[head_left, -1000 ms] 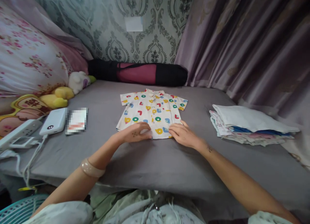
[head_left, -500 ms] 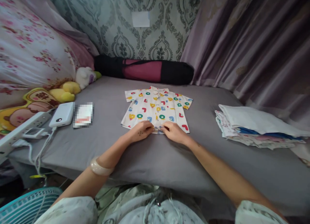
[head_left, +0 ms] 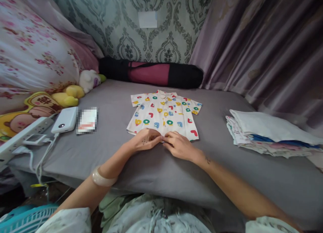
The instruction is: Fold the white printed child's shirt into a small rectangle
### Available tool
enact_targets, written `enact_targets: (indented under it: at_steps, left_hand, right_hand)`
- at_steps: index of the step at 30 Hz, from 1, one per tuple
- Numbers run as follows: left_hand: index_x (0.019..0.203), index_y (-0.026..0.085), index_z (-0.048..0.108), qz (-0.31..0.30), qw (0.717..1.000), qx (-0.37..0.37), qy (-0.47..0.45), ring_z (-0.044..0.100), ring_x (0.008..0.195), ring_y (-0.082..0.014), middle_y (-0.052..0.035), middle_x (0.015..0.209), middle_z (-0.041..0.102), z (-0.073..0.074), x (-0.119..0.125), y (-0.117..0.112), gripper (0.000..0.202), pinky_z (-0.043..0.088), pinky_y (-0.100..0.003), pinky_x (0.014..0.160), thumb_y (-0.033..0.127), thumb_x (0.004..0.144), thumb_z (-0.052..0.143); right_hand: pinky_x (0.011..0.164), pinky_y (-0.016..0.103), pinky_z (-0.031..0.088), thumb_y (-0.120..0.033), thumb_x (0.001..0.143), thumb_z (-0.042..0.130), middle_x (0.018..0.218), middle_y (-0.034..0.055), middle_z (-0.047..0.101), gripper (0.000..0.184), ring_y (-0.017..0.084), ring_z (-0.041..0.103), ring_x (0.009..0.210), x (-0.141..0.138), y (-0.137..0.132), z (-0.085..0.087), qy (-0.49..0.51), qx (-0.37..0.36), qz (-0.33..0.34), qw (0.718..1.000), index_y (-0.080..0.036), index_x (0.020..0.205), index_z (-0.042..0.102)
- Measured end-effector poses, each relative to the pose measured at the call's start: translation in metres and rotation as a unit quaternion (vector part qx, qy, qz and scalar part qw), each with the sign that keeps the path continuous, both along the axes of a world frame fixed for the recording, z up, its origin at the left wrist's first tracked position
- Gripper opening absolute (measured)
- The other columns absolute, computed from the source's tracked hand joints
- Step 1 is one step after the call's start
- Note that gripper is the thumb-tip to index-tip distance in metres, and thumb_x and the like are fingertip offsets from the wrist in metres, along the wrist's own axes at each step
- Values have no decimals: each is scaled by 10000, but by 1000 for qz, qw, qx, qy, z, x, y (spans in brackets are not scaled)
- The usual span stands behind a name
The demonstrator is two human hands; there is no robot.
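Note:
A small white short-sleeved shirt [head_left: 165, 113] with a collar and colourful printed letters lies spread out, front up, its collar toward the wall. At the middle of its bottom hem my left hand [head_left: 146, 139] pinches the cloth between thumb and fingers. Right beside it, my right hand [head_left: 180, 145] also has its fingers closed on the hem. The fingertips of both hands nearly touch, and they hide the piece of hem between them.
Folded clothes [head_left: 272, 128] are stacked on the grey sheet [head_left: 151, 169] at the right. To the left lie a power bank [head_left: 64, 120], a power strip [head_left: 27, 135] and plush toys [head_left: 68, 95]. A long black and maroon bag [head_left: 148, 73] rests along the wall.
My hands have come closer together at the hem. The right hand has shifted left and slightly toward me, and the shirt stays spread in nearly the same place.

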State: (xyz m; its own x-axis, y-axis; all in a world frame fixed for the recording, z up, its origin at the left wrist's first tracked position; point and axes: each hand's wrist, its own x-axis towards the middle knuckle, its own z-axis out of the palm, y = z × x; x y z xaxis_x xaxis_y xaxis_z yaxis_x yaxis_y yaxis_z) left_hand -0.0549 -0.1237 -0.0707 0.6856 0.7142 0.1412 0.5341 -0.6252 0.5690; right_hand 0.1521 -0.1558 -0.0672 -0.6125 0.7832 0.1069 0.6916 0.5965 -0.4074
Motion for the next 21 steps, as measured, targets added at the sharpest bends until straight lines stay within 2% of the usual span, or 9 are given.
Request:
enact_targets:
  at_steps: [1, 3, 6, 8, 9, 11, 13, 17, 21]
  left_hand:
    - [847, 190, 680, 25, 1000, 5, 4, 611, 709, -156, -39, 771, 677, 0, 0, 4, 436, 479, -276, 704, 420, 960, 327]
    - [901, 181, 670, 57, 997, 42, -1, 627, 783, -170, -59, 862, 691, -2, 4, 15, 422, 484, -291, 747, 388, 966, 308]
    - [1108, 171, 625, 51, 992, 113, 10, 557, 1137, -224, -116, 1217, 621, -8, 13, 34, 391, 424, -360, 965, 331, 967, 297]
    - [1258, 175, 548, 45, 988, 139, 57, 361, 1346, -270, -121, 1411, 475, -14, 20, 42, 426, 299, -454, 1087, 366, 965, 305]
    - [1324, 181, 494, 47, 985, 141, 86, 253, 1402, -291, -117, 1473, 395, -17, 23, 44, 468, 229, -503, 1116, 412, 961, 312]
    - [1430, 190, 365, 53, 982, 116, 138, 119, 1436, -321, -119, 1538, 266, -23, 26, 44, 598, 132, -566, 1127, 528, 940, 311]
    - [1484, 193, 254, 54, 980, 78, 174, 94, 1437, -333, -131, 1557, 195, -30, 27, 41, 705, 103, -579, 1124, 613, 918, 274]
    - [1509, 202, 169, 55, 977, 49, 200, 54, 1437, -340, -130, 1569, 118, -38, 27, 38, 759, 79, -585, 1119, 658, 904, 221]
    - [1504, 203, 188, 31, 978, 20, 203, 77, 1433, -351, -147, 1563, 141, -30, 24, 47, 806, 107, -585, 1113, 691, 870, 288]
  right_hand:
    - [874, 310, 410, -310, 941, 464, 1023, 65, 644, 244, 197, 553, 1011, 0, -1, 3, -13, 2, 14, 1000, -224, 1002, 684]
    - [808, 294, 422, -326, 955, 430, 932, 49, 660, 285, 184, 583, 908, 0, 5, 7, -24, -15, 9, 1000, -220, 920, 693]
    - [749, 296, 429, -291, 974, 325, 848, 55, 674, 388, 181, 602, 804, 0, 28, 5, -34, -9, -101, 994, -192, 876, 687]
    - [879, 344, 407, -248, 968, 286, 1068, 111, 666, 391, 220, 583, 1004, 0, 44, -3, -42, 52, -178, 982, -164, 1050, 659]
    - [972, 379, 359, -248, 963, 293, 1238, 132, 601, 393, 241, 516, 1154, 1, 50, -9, -52, 76, -189, 978, -157, 1179, 608]
    - [1098, 456, 209, -288, 955, 310, 1479, 117, 383, 463, 263, 297, 1364, 2, 58, -22, -83, 77, -180, 977, -164, 1379, 450]
    - [1130, 503, 109, -344, 960, 286, 1551, 79, 242, 529, 265, 160, 1423, 3, 59, -34, -107, 44, -171, 978, -183, 1463, 327]
    - [1137, 527, 60, -381, 969, 216, 1573, 54, 164, 560, 253, 94, 1440, 2, 56, -43, -118, 13, -172, 978, -204, 1499, 238]
    - [1138, 529, 69, -407, 969, 189, 1574, 59, 154, 569, 245, 86, 1443, 9, 61, -36, -112, -26, -156, 981, -208, 1499, 237]
